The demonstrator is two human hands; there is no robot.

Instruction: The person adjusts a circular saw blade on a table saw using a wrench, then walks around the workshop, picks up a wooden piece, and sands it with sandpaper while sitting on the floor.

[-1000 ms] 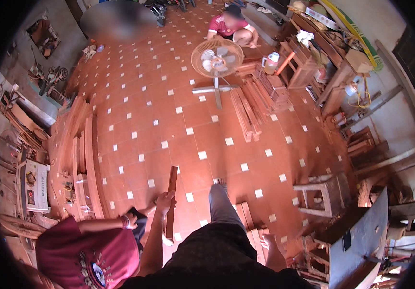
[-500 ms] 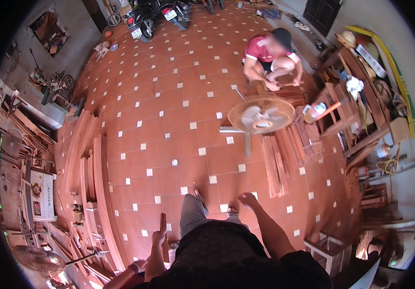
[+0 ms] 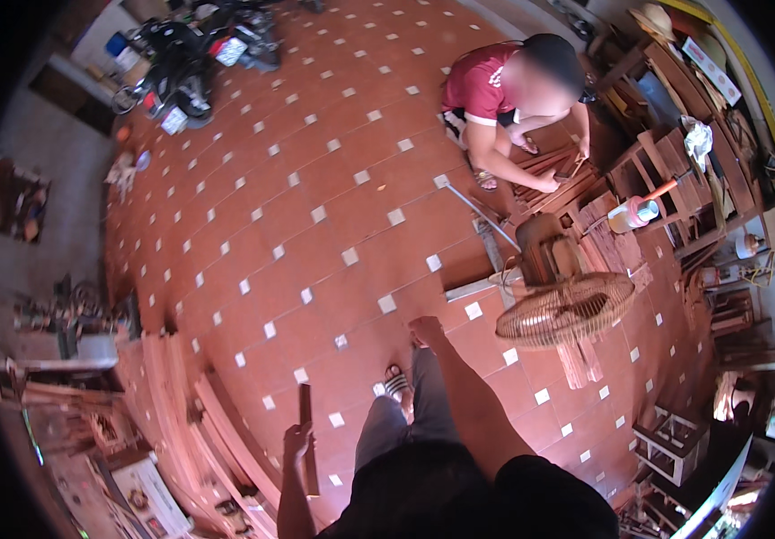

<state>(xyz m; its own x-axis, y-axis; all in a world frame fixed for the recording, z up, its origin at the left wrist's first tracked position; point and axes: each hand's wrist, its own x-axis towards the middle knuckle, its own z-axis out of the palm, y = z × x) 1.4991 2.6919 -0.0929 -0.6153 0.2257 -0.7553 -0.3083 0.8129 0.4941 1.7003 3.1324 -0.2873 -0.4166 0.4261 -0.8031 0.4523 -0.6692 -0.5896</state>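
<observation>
Wood strip (image 3: 305,404) is gripped in the L hand (image 3: 297,442), approx. mid-length, fingers wrapped round it. Its long axis is pointed roughly fwd, w/ one end out past the fingers, the other behind them. R hand (image 3: 424,331) is held well apart, to the right & fwd; its finger state can't be told. Strip's seen as narrow, straight, dk reddish-brown.

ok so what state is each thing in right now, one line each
left hand: closed around wooden strip
wooden strip: held, pointing away from the person
right hand: stretched forward, finger pose unclear
fan: on its stand, spinning or not unclear
co-worker: squatting, hands at wood pieces
striped sandal: worn
motorbikes: parked upright
</observation>
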